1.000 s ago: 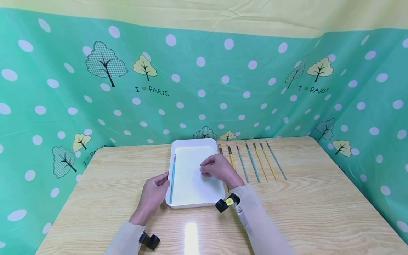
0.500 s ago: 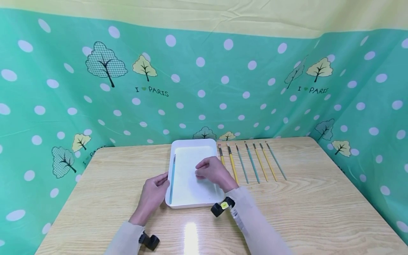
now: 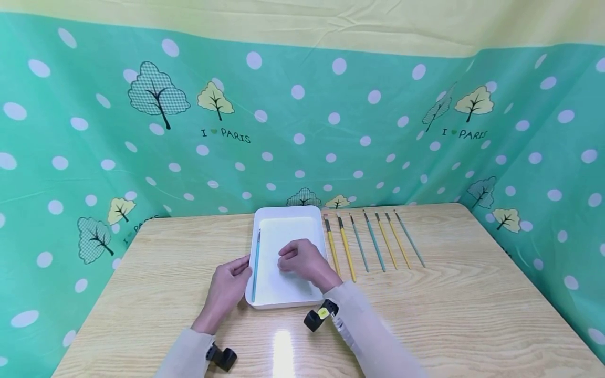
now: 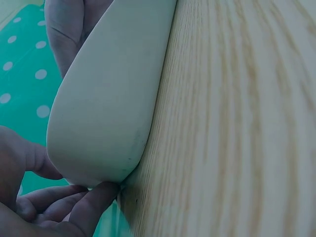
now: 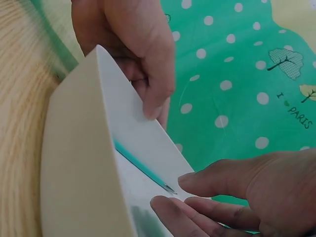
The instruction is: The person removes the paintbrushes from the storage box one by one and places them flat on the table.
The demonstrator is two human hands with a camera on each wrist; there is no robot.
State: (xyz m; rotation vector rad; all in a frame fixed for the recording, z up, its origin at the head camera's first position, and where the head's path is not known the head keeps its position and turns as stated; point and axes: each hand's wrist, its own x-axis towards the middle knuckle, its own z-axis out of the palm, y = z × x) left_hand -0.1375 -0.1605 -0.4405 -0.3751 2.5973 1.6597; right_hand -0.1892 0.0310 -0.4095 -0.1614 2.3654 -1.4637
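Observation:
A white rectangular tray [image 3: 288, 226] lies on the wooden table. Inside, along its left wall, rests a thin blue paintbrush [image 3: 256, 268], bristles toward the back; it also shows in the right wrist view. My left hand [image 3: 227, 286] holds the tray's left wall, with the thumb over the rim and fingers outside. Its fingertips touch the tray's outer wall in the left wrist view. Above the tray floor, my right hand [image 3: 304, 262] is right of the brush, fingers loosely bent. In the right wrist view, a gap shows between its thumb and fingers, with nothing held.
Several paintbrushes lie side by side right of the tray, among them a yellow brush [image 3: 346, 247] and a teal brush [image 3: 374, 241]. A green dotted curtain [image 3: 302, 131] hangs behind the table [image 3: 463, 294]. Wood surface extends on both sides.
My right hand has moved left and a little nearer over the tray, uncovering the nearest yellow brushes. The left hand, the tray and the blue paintbrush have stayed put.

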